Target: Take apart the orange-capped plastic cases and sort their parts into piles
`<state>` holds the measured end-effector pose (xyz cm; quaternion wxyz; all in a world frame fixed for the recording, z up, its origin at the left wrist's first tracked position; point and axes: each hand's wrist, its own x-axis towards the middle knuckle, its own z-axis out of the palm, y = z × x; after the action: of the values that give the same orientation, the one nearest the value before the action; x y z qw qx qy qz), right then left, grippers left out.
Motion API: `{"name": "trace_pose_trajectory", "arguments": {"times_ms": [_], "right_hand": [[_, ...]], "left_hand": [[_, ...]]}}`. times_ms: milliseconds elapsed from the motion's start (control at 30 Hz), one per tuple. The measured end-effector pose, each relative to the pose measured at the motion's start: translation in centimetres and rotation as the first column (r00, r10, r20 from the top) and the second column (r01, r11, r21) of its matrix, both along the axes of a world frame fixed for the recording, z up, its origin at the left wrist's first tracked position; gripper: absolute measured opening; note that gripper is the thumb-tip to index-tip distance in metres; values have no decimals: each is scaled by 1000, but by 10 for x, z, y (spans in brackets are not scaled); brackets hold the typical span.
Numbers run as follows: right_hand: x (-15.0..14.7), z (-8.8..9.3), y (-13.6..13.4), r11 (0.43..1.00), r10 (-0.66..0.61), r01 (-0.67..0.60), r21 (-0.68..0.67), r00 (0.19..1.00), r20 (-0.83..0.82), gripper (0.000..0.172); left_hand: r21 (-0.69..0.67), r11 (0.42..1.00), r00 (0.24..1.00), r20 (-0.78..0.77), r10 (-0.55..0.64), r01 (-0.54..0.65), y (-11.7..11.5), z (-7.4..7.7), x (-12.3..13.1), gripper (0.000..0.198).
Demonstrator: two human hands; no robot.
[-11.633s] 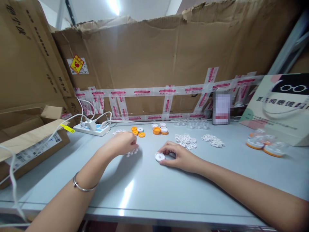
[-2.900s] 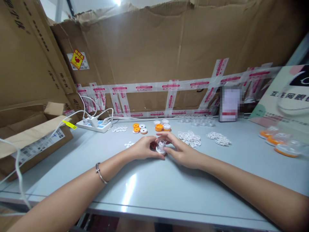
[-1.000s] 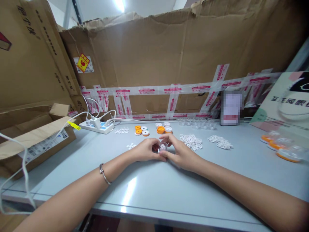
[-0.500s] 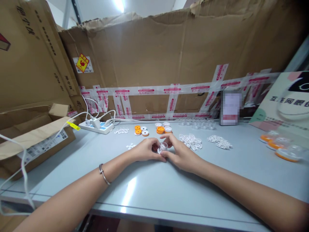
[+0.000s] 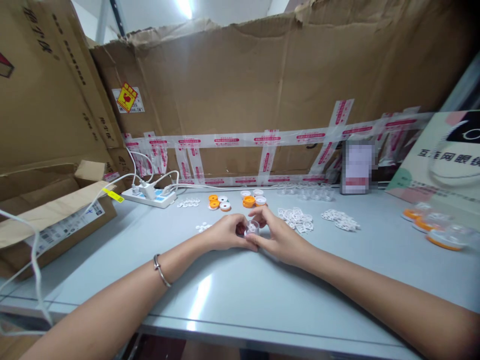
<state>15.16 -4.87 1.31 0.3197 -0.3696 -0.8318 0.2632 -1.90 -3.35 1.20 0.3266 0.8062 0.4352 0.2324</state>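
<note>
Between both hands, just above or on the table, is a small clear plastic cup (image 5: 252, 228) with white pieces showing inside it. My left hand (image 5: 229, 231) curls around its left side, with thumb and fingers pressed to it. My right hand (image 5: 277, 236) grips the other side between thumb and fingers. Behind the hands stand orange and white round caps (image 5: 249, 201), with another cluster of round caps (image 5: 214, 204) to their left. A heap of white flat openwork pieces (image 5: 295, 218) lies right of my right hand. Small white discs (image 5: 203, 227) rest beyond my left forearm.
A second white heap (image 5: 340, 220) lies farther right. Clear cups (image 5: 317, 193) line the back. Orange-based clear domes (image 5: 445, 239) sit at the right by a printed bag (image 5: 442, 155). A power strip (image 5: 152, 196), an open carton (image 5: 56, 220) and a blurred phone-like screen (image 5: 355, 167) are also here.
Both hands keep hold of the clear cup; its tilt seems to shift slightly between them. Nothing else has visibly moved.
</note>
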Motion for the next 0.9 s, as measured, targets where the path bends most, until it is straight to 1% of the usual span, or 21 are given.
{"name": "trace_pose_trajectory", "arguments": {"times_ms": [67,100,133,200,267,300,367,433,467,500,567,633,700,733,767,800,833,867,900], "right_hand": [[2,2,-1,996,92,-92,-4,995,-39,29],[3,3,-2,995,103,-103,-12,993,-57,30],[4,3,-1,996,84,-85,-18,994,-73,33],[5,2,1,1000,5,-6,-10,996,-85,44],[5,0,4,999,-51,51,2,997,-58,53],[5,-2,5,998,-62,62,-1,998,-32,52],[3,-3,5,999,-44,44,3,999,14,38],[2,-1,3,999,-4,3,44,1000,13,23],[1,1,2,997,14,-13,78,1000,-10,20],[1,4,2,993,21,-16,113,999,-46,19],[6,12,6,987,-6,29,158,989,-149,24],[19,20,19,977,-81,130,168,959,-272,30],[41,25,41,952,-206,272,143,909,-361,36],[54,25,54,927,-289,355,121,882,-372,35],[67,24,67,890,-377,443,109,849,-370,33],[80,22,80,846,-458,521,113,819,-346,32],[91,19,91,804,-531,581,125,798,-285,31],[99,14,100,768,-589,617,172,786,-188,30],[104,10,107,748,-621,624,227,778,-92,29]], "left_hand": [[-5,1000,1000,8,-14,14,-1,1,0,40],[-1,1000,1000,3,-13,13,-1,1,0,40],[6,1000,1000,-8,-9,9,-1,1,0,41],[24,1000,999,-33,10,-9,-1,3,1,41],[39,999,999,-47,13,-11,-1,3,1,41],[38,999,999,-50,11,-9,-1,3,1,41],[31,999,999,-43,10,-9,0,3,0,40],[23,1000,1000,-27,5,-4,0,2,0,39],[20,1000,1000,-20,2,-2,-1,1,0,39],[17,1000,1000,-14,1,-1,-1,1,-1,39],[1,1000,1000,-7,10,-10,-2,1,-1,40],[-20,1000,1000,6,24,-24,-3,1,-1,41],[-39,999,999,22,28,-27,-4,2,-1,41],[-46,999,999,25,27,-26,-4,2,-2,40],[-51,998,999,23,27,-25,-5,3,-2,40],[-53,998,999,18,27,-26,-5,3,-2,40],[-52,998,1000,13,27,-26,-5,3,-3,40],[-52,998,1000,11,27,-26,-5,3,-3,40],[-51,998,1000,11,25,-24,-5,3,-3,41]]}}
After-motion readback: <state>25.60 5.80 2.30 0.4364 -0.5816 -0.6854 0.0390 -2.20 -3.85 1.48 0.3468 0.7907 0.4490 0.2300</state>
